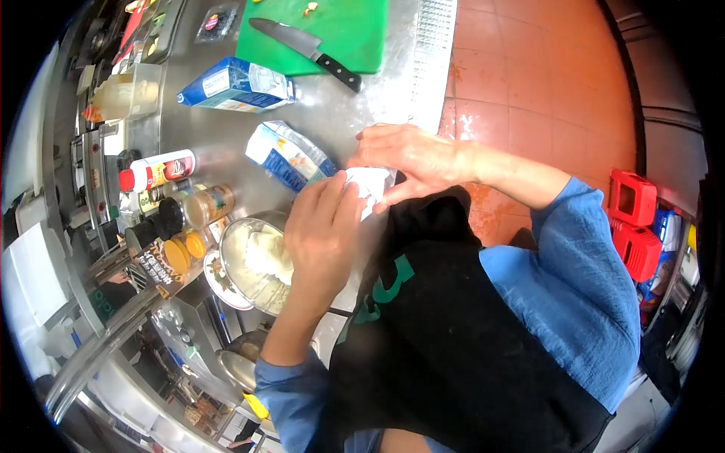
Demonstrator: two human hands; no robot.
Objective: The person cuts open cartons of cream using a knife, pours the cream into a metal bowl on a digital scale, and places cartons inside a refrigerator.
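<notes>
Both my hands hold a crumpled white packet (pixel 370 187) at the near edge of the steel counter. My left hand (pixel 321 234) lies over its left side, fingers pressed on it. From the other side, my right hand (pixel 411 158) grips it with bent fingers and the thumb at its edge. What the packet contains is hidden. Just beyond my fingers lies a blue-and-white carton (pixel 291 155). Beside my left wrist is a metal bowl (pixel 236 260) with a pale, creamy mass (pixel 266 253) in it, partly covered by my forearm.
A second blue carton (pixel 238 84) lies farther along the counter (pixel 215 140). A knife (pixel 302 45) rests on the green cutting board (pixel 355 30). A red-capped bottle (pixel 160 171), a spice jar (pixel 208 205) and a plate (pixel 219 283) stand left. Tiled floor (pixel 529 90) lies right.
</notes>
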